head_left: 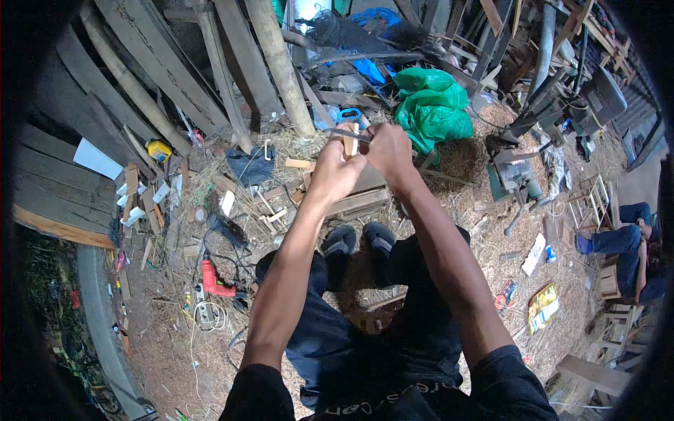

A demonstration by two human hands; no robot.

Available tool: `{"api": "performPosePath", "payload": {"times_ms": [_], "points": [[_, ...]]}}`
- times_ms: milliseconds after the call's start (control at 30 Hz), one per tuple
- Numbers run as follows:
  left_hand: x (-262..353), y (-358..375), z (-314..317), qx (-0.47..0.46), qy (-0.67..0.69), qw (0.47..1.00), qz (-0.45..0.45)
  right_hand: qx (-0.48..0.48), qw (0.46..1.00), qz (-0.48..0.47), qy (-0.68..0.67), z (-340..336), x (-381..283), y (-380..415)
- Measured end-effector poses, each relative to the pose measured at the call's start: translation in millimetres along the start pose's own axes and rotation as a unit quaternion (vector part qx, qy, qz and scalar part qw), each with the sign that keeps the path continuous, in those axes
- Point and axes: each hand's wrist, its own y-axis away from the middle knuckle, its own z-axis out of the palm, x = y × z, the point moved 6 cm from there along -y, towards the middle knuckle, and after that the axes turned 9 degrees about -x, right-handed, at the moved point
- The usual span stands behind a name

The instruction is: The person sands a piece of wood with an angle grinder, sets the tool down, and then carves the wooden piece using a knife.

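Note:
Out in front of me, my left hand (335, 168) is closed around a small light wooden piece (350, 145). My right hand (390, 151) grips a narrow, flat metal tool (341, 132), which lies across the upper part of the wood. Whether the tool is a file or a knife cannot be told, since the fingers cover its handle. Both hands are close together above a low wooden block (358, 202), just beyond my feet. Small wood offcuts (300, 163) lie on the ground left of the hands.
A green plastic bag (434, 109) sits beyond my right hand. A red power drill (217, 279) and a power strip with cords (208, 316) lie at left. A bench machine (518, 175) stands at right, near a seated person (625, 242). Planks (165, 56) lean at the back left.

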Motion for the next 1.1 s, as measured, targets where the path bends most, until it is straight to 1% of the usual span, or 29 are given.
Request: {"api": "performPosePath", "payload": {"times_ms": [100, 167, 233, 267, 300, 367, 400, 500, 533, 600, 633, 667, 700, 733, 767, 800, 833, 867, 900, 933, 967, 1000, 1033, 1100], "points": [[-7.7, -0.2, 1.7, 0.026, -0.004, 0.999, -0.027, -0.008, 1.000, -0.006, -0.013, 0.7, 3.6, -0.4], [-7.9, -0.7, 4.6, 0.036, 0.012, 0.999, 0.006, -0.022, 0.999, -0.030, -0.006, 1.5, 4.8, -4.9], [2.3, 6.6, 9.4, 0.038, 0.051, 0.993, 0.095, -0.117, 0.989, -0.089, -0.011, 5.4, 3.2, -10.4], [-3.2, 2.9, 6.7, 0.043, 0.043, 0.992, 0.108, -0.163, 0.979, -0.120, -0.014, 6.1, 2.9, -11.4], [0.7, 2.7, 5.8, 0.036, 0.045, 0.993, 0.104, -0.197, 0.967, -0.134, -0.091, 5.4, 7.3, -9.7], [19.6, 7.1, 2.0, 0.025, 0.046, 0.994, 0.096, -0.263, 0.920, -0.161, -0.243, 7.0, 10.4, 1.5], [23.2, 7.1, 2.7, 0.015, 0.047, 0.995, 0.091, -0.224, 0.914, -0.137, -0.309, -6.4, 5.5, 8.8], [22.9, -3.0, -0.6, 0.013, 0.012, 0.996, 0.085, -0.182, 0.939, -0.130, -0.262, -6.2, 17.4, 6.5], [14.1, -8.1, -0.7, 0.000, 0.053, 0.996, 0.069, -0.170, 0.945, -0.121, -0.253, -7.8, 19.6, 4.1], [13.3, -13.0, -5.2, 0.017, 0.062, 0.993, 0.101, -0.145, 0.956, -0.101, -0.234, -14.2, 20.8, 1.3], [15.7, -13.8, -7.7, 0.026, 0.066, 0.991, 0.117, -0.102, 0.965, -0.082, -0.229, -23.2, 21.6, 0.9], [13.7, -11.0, -11.8, 0.048, 0.057, 0.992, 0.098, -0.058, 0.971, -0.064, -0.224, -33.0, 21.8, 1.9], [17.4, -9.3, -14.3, 0.061, 0.072, 0.990, 0.101, -0.014, 0.975, -0.046, -0.218, -40.8, 22.4, 2.3], [20.3, -8.2, -16.8, 0.075, 0.087, 0.988, 0.103, -0.010, 0.962, 0.005, -0.273, -32.7, 38.0, -1.4], [22.1, -8.1, -19.6, 0.088, 0.102, 0.985, 0.107, -0.007, 0.965, -0.001, -0.264, -32.4, 39.6, -2.2], [23.9, -8.4, -24.5, 0.107, 0.043, 0.986, 0.119, -0.003, 0.967, -0.008, -0.255, -35.7, 35.5, 0.2], [17.0, -9.5, -28.6, 0.114, 0.106, 0.984, 0.081, 0.001, 0.969, -0.014, -0.245, -39.4, 31.4, 3.3], [10.4, -9.4, -31.5, 0.120, 0.169, 0.977, 0.042, 0.000, 0.965, -0.022, -0.263, -40.2, 24.7, 6.4], [5.5, -8.0, -33.1, 0.125, 0.231, 0.965, 0.002, -0.001, 0.969, -0.030, -0.245, -42.0, 18.5, 9.3], [1.5, -6.7, -33.0, 0.117, 0.273, 0.955, -0.019, -0.002, 0.973, -0.038, -0.227, -43.4, 13.3, 11.7], [1.5, -6.2, -33.4, 0.128, 0.292, 0.948, -0.017, -0.003, 0.977, -0.046, -0.209, -44.4, 7.7, 14.2], [1.5, -6.1, -32.2, 0.139, 0.311, 0.940, -0.014, 0.007, 0.981, -0.075, -0.178, -46.4, -1.7, 18.0], [0.0, -5.8, -31.4, 0.150, 0.330, 0.932, -0.013, 0.002, 0.978, -0.109, -0.178, -47.3, -11.5, 23.2], [-9.8, -10.1, -35.4, 0.161, 0.274, 0.948, 0.007, -0.008, 0.969, -0.174, -0.177, -47.7, -29.5, 33.0]]}}
